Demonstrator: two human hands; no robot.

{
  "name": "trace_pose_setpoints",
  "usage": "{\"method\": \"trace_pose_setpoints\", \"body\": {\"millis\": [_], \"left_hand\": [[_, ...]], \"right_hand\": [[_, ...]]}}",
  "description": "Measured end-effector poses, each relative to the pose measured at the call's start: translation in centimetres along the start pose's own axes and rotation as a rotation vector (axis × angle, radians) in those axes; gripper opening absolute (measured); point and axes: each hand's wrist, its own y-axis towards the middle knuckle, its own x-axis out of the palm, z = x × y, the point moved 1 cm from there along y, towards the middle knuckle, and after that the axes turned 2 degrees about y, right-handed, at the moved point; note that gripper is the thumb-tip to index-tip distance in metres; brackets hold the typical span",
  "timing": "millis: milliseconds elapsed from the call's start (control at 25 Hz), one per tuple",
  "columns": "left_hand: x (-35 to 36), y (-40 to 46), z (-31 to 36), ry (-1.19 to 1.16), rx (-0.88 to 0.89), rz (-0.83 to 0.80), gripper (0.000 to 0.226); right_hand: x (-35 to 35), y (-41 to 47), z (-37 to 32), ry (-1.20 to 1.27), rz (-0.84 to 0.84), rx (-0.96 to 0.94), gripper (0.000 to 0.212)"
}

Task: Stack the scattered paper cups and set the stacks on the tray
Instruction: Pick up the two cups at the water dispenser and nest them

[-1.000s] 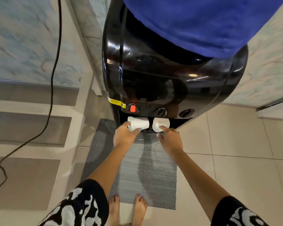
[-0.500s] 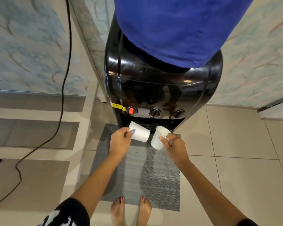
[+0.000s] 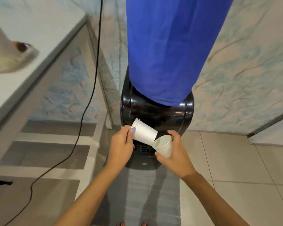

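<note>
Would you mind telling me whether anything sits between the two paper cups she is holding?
Nothing. In the head view the left cup's base almost meets the right cup's open rim.

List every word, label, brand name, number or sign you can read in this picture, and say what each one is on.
No text can be read here.
Left cup, held in the left hand: plain white, no print.
Right cup, held in the right hand: plain white, no print.
Black water dispenser: no label or brand shows.
Blue cover: plain cloth.
</note>
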Motion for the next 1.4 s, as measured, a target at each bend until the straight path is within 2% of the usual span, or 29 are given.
{"method": "trace_pose_setpoints", "body": {"millis": [80,280,480,600,680,800,880,960,1000,1080,1160,1240,1320,1360,1400], "left_hand": [[-1.3,0.3,2.8,0.013,0.101,0.019,0.023],[-3.7,1.0,8.8,-0.042,0.247,-0.019,0.022],[-5.3,1.9,13.5,-0.104,0.339,-0.036,0.021],[-5.7,2.1,16.2,-0.115,0.401,-0.109,0.023],[-5.9,2.3,17.8,-0.042,0.433,-0.151,0.029],[-6.1,2.3,19.2,0.231,0.519,-0.092,0.036],[-6.9,2.2,20.0,0.249,0.539,-0.127,0.04],[-7.4,2.7,21.1,0.047,0.462,-0.271,0.06],[-7.3,3.2,21.7,-0.08,0.397,-0.34,0.077],[-6.5,4.6,23.5,-0.25,0.243,-0.408,0.127],[-5.5,4.7,23.8,-0.306,0.239,-0.475,0.154],[-4.6,4.6,23.5,-0.32,0.275,-0.455,0.168],[-4.3,4.6,23.2,-0.345,0.267,-0.39,0.165],[-4.1,4.6,23.2,-0.355,0.249,-0.377,0.153],[-4.3,4.5,23.0,-0.346,0.233,-0.373,0.128]], "right_hand": [[-2.1,0.0,-2.7,-0.062,0.04,-0.083,0.084],[-6.4,-0.2,-7.9,-0.228,0.125,-0.239,0.071],[-9.1,-0.3,-12.3,-0.229,0.178,-0.3,0.066],[-10.8,-0.1,-15.2,-0.165,0.214,-0.314,0.06],[-11.8,0.0,-16.9,-0.133,0.247,-0.323,0.055],[-12.8,0.0,-18.3,-0.072,0.268,-0.318,0.044],[-13.4,-0.2,-18.9,-0.023,0.263,-0.305,0.04],[-13.7,-0.3,-19.3,-0.009,0.234,-0.304,0.042],[-13.8,-0.4,-19.5,-0.015,0.223,-0.309,0.044],[-13.8,-0.3,-20.0,-0.042,0.215,-0.323,0.046],[-13.7,-0.2,-20.3,-0.084,0.209,-0.34,0.045],[-13.6,-0.1,-20.4,-0.151,0.217,-0.352,0.047],[-13.5,-0.2,-20.3,-0.216,0.236,-0.37,0.053],[-13.5,-0.3,-20.3,-0.235,0.243,-0.382,0.055],[-13.5,-0.4,-20.4,-0.24,0.242,-0.391,0.058]]}}
